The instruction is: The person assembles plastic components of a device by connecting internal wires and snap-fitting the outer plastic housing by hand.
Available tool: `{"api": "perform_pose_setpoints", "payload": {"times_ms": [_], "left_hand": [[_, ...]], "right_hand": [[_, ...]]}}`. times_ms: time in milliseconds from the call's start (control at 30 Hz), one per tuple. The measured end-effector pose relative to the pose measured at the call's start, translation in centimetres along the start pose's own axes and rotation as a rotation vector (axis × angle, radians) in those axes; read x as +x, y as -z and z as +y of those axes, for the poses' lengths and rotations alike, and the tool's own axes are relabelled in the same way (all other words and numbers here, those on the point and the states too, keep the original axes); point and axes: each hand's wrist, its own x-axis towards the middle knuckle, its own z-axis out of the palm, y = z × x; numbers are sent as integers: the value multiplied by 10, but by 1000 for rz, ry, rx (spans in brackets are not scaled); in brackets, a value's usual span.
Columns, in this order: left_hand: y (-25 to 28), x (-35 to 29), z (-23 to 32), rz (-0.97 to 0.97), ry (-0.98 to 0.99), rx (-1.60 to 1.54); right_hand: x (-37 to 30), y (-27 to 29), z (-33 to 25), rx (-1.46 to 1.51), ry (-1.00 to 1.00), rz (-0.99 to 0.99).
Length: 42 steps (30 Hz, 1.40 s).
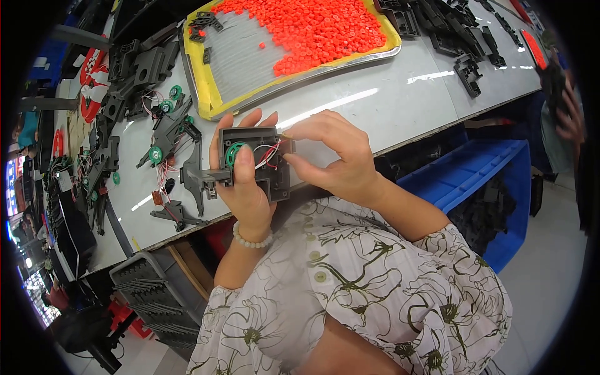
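My left hand is wrapped round a dark grey plastic housing, its thumb pressing inside near a round green speaker. Red and white wires run across the open inside of the housing toward its right edge. At that edge, the thumb and forefinger of my right hand close on a small brownish piece whose kind I cannot make out. A dark grey bracket-like arm juts out on the left, against the housing.
Ahead lies a metal tray edged in yellow, with many small orange-red pieces. Dark plastic parts with green speakers and wires cover the table's left. More dark parts lie at far right. A blue bin stands below the table edge.
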Motion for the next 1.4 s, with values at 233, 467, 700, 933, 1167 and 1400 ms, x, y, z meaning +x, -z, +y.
{"api": "perform_pose_setpoints", "payload": {"times_ms": [233, 467, 700, 933, 1167, 1400], "left_hand": [[-1, 0, -2, -1, -23, 17], [-4, 0, 0, -9, -1, 1], [-7, 0, 4, -19, 2, 24], [-3, 1, 2, -42, -38, 96], [-4, 1, 5, -31, -12, 36], [-1, 2, 2, -11, 62, -24]], "right_hand": [[3, 2, 1, -52, 13, -16], [3, 3, 1, -31, -1, 13], [4, 5, -1, -36, -18, -12], [2, 4, 0, -6, -46, -4], [3, 3, -3, -76, 13, 3], [4, 3, -3, -176, 89, 5]]}}
